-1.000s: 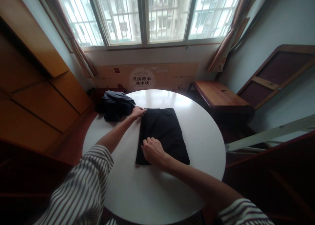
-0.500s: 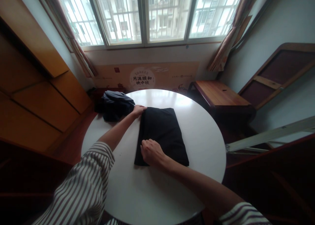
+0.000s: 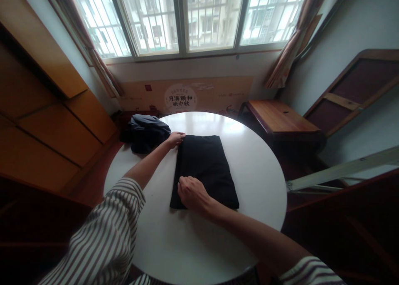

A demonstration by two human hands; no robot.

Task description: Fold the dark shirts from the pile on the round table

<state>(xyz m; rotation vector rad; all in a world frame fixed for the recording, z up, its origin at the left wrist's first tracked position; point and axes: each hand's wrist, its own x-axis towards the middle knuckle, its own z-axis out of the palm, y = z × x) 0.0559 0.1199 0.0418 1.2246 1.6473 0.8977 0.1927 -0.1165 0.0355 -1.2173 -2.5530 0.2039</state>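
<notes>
A black folded garment [image 3: 205, 160] lies flat on the round white table [image 3: 258, 172], in a rough rectangle; its exact kind cannot be made out. At its far left corner is my left hand [image 3: 175, 139], fingers closed on the edge of the cloth. My right hand [image 3: 191, 192] rests over the near left part of the garment, its fingers curled in and gripping the fabric close to the left edge. Beyond my left hand, a heap of dark grey and black clothing [image 3: 146, 131] sits crumpled at the table's far left rim.
A low wooden table [image 3: 282, 115] stands beyond the round table to the right. Behind it, a brown framed panel [image 3: 352, 93] leans by the wall. Wooden cabinets [image 3: 59, 131] line the left side. A pale metal bar [image 3: 336, 170] runs beside the table's right edge.
</notes>
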